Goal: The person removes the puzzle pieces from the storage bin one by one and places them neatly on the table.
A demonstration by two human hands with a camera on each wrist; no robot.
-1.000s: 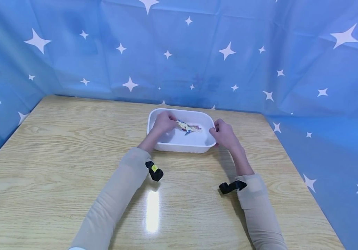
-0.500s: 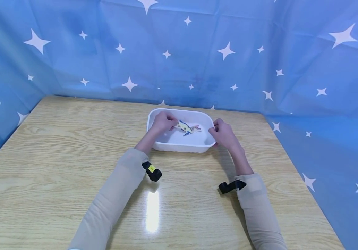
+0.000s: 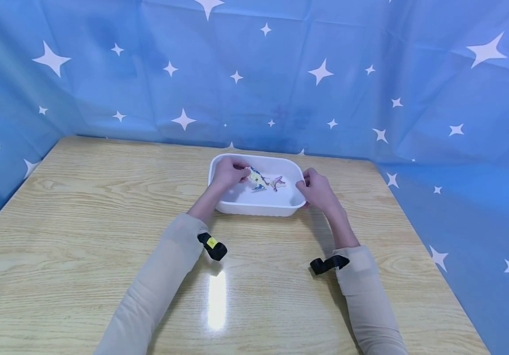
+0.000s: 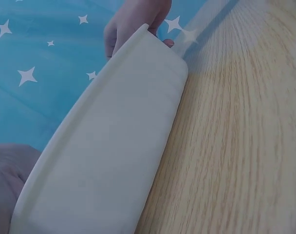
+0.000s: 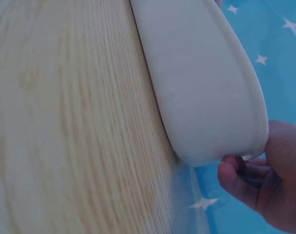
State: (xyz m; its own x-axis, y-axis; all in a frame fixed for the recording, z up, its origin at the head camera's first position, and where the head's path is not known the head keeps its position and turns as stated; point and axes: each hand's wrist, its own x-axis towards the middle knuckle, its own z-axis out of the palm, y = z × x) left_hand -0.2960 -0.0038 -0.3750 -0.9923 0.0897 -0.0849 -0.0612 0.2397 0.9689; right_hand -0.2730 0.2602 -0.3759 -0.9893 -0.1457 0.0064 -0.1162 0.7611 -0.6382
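A white plastic tub (image 3: 259, 210) stands on the table toward its far edge. Inside it, my left hand (image 3: 229, 173) pinches the left end of a small yellow-and-blue patterned piece (image 3: 258, 179), which looks like a flat cut-out; its exact kind is unclear. To its right, a pinkish, branching piece (image 3: 277, 183) lies on the tub's floor. My right hand (image 3: 319, 191) grips the tub's right rim. From the left wrist, the tub wall (image 4: 104, 126) hides the pieces. In the right wrist view, the right hand's fingers (image 5: 235, 180) bend under the rim.
The wood-grain table (image 3: 103, 222) spreads around the tub, with a bright light reflection in front. A blue curtain with white stars (image 3: 236, 74) hangs behind and along the sides. Black wrist cameras sit on both sleeves.
My left hand has shifted slightly left, and the yellow-and-blue piece has turned and moved left with it. More of the pinkish piece now shows. The right hand keeps its place on the rim.
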